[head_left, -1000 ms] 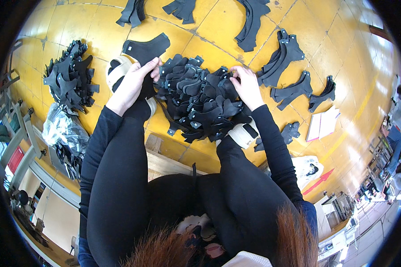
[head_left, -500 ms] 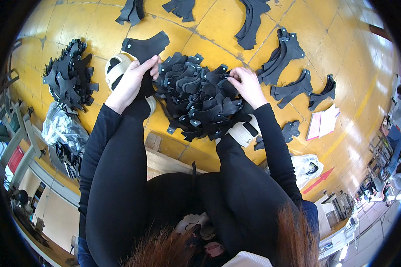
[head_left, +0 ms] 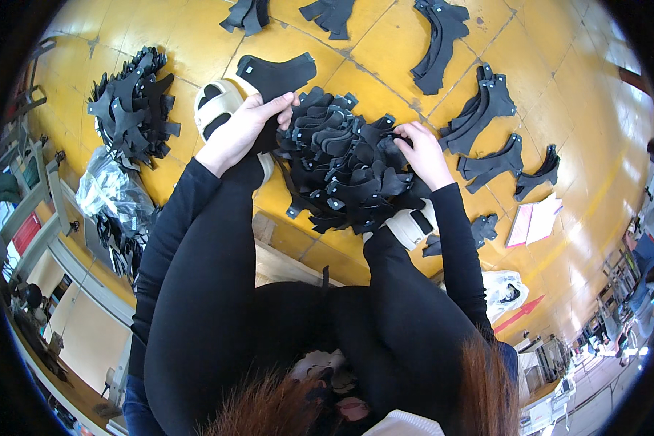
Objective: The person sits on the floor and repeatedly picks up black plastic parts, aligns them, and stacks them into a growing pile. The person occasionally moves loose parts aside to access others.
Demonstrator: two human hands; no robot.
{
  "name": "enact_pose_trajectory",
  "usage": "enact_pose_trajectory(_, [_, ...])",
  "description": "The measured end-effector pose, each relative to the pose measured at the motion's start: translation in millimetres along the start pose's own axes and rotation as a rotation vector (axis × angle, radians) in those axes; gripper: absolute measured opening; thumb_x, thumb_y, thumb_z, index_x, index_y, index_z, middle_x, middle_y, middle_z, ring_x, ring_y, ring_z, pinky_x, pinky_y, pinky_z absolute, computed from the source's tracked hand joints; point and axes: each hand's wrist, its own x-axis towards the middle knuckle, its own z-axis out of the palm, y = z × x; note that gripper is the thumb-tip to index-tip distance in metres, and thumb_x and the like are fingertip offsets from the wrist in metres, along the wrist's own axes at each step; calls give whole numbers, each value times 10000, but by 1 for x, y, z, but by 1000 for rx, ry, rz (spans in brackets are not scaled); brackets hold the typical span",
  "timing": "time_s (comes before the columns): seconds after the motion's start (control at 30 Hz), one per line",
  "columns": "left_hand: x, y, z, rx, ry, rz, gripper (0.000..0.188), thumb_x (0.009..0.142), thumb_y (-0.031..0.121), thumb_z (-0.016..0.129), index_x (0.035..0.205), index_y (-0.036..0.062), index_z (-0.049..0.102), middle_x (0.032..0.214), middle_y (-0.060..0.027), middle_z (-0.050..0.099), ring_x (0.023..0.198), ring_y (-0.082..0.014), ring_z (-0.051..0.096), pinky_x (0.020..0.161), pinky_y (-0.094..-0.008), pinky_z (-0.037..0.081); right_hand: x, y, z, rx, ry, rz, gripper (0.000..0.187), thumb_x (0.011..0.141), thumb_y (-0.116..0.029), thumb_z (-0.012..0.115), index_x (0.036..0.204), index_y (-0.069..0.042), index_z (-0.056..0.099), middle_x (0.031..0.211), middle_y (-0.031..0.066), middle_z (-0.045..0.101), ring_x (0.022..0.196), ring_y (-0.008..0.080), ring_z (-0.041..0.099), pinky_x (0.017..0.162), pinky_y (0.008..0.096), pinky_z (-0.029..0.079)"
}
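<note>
A large heap of black cut pieces [head_left: 345, 163], flat and curved like fabric or foam, lies on the floor between my feet. My left hand [head_left: 251, 125] is closed at the heap's left side, its thumb over a broad black piece [head_left: 280, 76] that spreads out beyond the fingers. How many layers it grips is hidden. At the right edge of the heap is my right hand [head_left: 423, 152]. Its thumb and fingertips are pinched at a black piece there, mostly hidden among the others. Many pieces carry small pale labels.
White sandals [head_left: 218, 109] on my feet flank the heap. Another black pile [head_left: 131, 112] and a clear plastic bag [head_left: 112, 189] sit at left. Smaller black stacks [head_left: 481, 112] lie far and right, near a pink-and-white paper pad [head_left: 534, 220]. A white bag [head_left: 503, 291] is nearer at right.
The whole view has shifted, so the scene sits farther right and slightly lower. Both hands keep nearly the same places at the heap; the right fingers have moved slightly.
</note>
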Motion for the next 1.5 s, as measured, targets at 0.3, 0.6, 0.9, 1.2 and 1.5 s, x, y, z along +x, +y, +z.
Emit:
enact_pose_trajectory(0.3, [0, -1, 3, 28, 112, 23, 191, 976, 86, 528, 1127, 8, 616, 965, -58, 646, 825, -120, 582, 807, -258, 456, 0, -3, 1, -46, 8, -25, 209, 870, -101, 679, 1052, -2, 652, 970, 150, 669, 944, 315, 658, 852, 383, 515])
enact_pose_trajectory(0.6, [-26, 32, -103, -9, 321, 69, 421, 990, 89, 488, 1392, -13, 416, 1144, -121, 652, 921, -180, 671, 797, -278, 521, -1, -2, 0, -53, 19, -34, 196, 861, -135, 682, 1038, -51, 665, 977, 134, 691, 958, 329, 659, 836, 424, 514])
enact_pose_trajectory(0.9, [-36, -45, -128, 505, 410, -133, 447, 946, 153, 607, 1357, -17, 566, 1249, -74, 638, 1151, -170, 582, 1034, -267, 387, 1, -12, -3, -89, -38, 36, 225, 893, -100, 659, 1099, -9, 637, 1059, 165, 669, 1029, 350, 639, 905, 387, 496])
enact_pose_trajectory(1.2, [-30, -75, -98, 1055, 804, 235, 441, 853, 160, 712, 1283, 97, 640, 1090, -195, 610, 1023, -338, 613, 929, -395, 492, 14, -39, 9, -92, 107, -119, 253, 884, -77, 663, 1133, -45, 634, 1105, 141, 635, 1082, 344, 607, 936, 397, 485])
enact_pose_trajectory(1.5, [-23, -31, -69, 866, 446, 482, 298, 876, 143, 677, 1158, 47, 667, 1087, -146, 671, 1005, -260, 662, 880, -347, 510, 29, -82, 34, 39, -45, -429, 231, 886, -137, 653, 1114, -98, 655, 1233, 94, 607, 1180, 324, 552, 1009, 427, 443])
